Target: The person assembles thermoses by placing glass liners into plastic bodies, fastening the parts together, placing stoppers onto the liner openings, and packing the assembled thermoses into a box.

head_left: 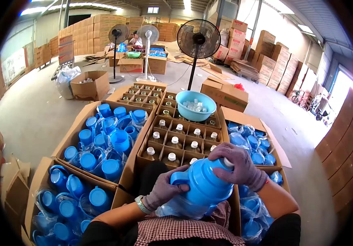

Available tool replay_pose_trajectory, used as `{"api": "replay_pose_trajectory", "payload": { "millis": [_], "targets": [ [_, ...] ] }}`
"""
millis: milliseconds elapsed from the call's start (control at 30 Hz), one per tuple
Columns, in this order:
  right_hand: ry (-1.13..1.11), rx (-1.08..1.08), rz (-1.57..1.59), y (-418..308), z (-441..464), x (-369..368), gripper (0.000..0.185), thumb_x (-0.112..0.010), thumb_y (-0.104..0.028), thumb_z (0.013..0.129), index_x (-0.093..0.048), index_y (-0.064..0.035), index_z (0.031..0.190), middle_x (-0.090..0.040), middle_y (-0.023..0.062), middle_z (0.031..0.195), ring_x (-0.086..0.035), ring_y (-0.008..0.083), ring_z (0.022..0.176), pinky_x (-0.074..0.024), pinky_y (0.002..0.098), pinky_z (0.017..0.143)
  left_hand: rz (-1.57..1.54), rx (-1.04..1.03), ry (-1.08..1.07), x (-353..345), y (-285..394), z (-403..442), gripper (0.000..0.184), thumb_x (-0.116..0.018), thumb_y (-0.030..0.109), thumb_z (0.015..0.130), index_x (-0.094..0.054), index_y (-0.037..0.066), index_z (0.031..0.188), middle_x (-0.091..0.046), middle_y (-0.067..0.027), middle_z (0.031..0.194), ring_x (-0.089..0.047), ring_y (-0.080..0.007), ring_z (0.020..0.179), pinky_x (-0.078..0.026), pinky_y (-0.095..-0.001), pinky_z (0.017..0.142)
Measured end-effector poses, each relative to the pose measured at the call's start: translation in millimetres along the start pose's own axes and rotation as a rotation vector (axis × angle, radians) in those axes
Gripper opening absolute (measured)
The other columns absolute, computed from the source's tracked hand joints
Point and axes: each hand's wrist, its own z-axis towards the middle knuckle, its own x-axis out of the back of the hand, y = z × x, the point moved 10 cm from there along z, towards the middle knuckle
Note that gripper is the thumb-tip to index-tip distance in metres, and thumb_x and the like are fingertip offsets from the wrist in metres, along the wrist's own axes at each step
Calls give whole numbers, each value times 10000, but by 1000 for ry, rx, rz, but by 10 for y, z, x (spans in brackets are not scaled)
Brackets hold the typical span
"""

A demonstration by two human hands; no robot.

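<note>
A blue thermos jug (206, 186) is held tilted over my lap. My left hand (164, 188), in a purple-grey glove, has its fingers closed at the jug's handle. My gloved right hand (242, 167) grips the jug's narrow top, its fingers around a white stopper (228, 162). Clear plastic film (175, 210) hangs around the lower part of the jug. Just beyond, a divided carton (160, 152) holds several bottles with white caps (172, 156). On its far part rests a light-blue basin (183, 112) of small white pieces (196, 105).
Cartons of blue jugs stand on my left (88, 162) and right (254, 143). Past them are a black standing fan (199, 39), a white fan (148, 35) and an open box (90, 85). Stacked cartons line the walls, and another person (135, 39) sits far back.
</note>
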Motion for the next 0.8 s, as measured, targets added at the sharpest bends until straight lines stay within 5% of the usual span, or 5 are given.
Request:
{"api": "replay_pose_trajectory", "payload": {
  "millis": [200,433,567,667,800],
  "targets": [
    [309,176,-70,-361,-70,354,767,-840,-499,824,-585,-6,1354,-634,175,1285,-670,272,1093,-544,386,943,-132,-189,169,256,231,-167,1022,-973,301,715,-452,-11,1538,-698,-74,1264,-652,-123,1089,-531,-306,987],
    [1028,-623,590,1772,-2043,-864,134,-721,-14,880,-683,-9,1009,-680,86,984,-659,171,900,-542,291,820,-624,-382,335,1106,438,-495,767,-530,643,978,-456,95,1511,-534,-159,1484,-526,-373,1349,-417,-554,1146],
    [895,-157,106,436,-1389,-760,186,-780,-61,828,-693,-24,988,-718,132,1061,-719,271,904,-568,353,816,-841,-436,323,1141,458,-367,649,-443,543,1048,-472,75,1496,-573,-172,1444,-576,-361,1296,-465,-550,1108],
    [881,-380,663,848,-1508,-951,228,-802,-115,811,-696,-34,996,-727,154,1076,-738,341,939,-574,392,851,-817,-349,450,1351,-63,-391,633,-425,534,1037,-499,71,1463,-605,-181,1400,-603,-367,1258,-484,-561,1096],
    [501,62,-143,177,-1181,-440,269,-798,-164,820,-734,-26,1042,-733,182,1136,-744,345,963,-583,429,865,-910,-344,342,1013,20,-351,652,-424,545,1044,-480,68,1485,-597,-181,1413,-594,-364,1279,-479,-555,1105]
  ]
}}
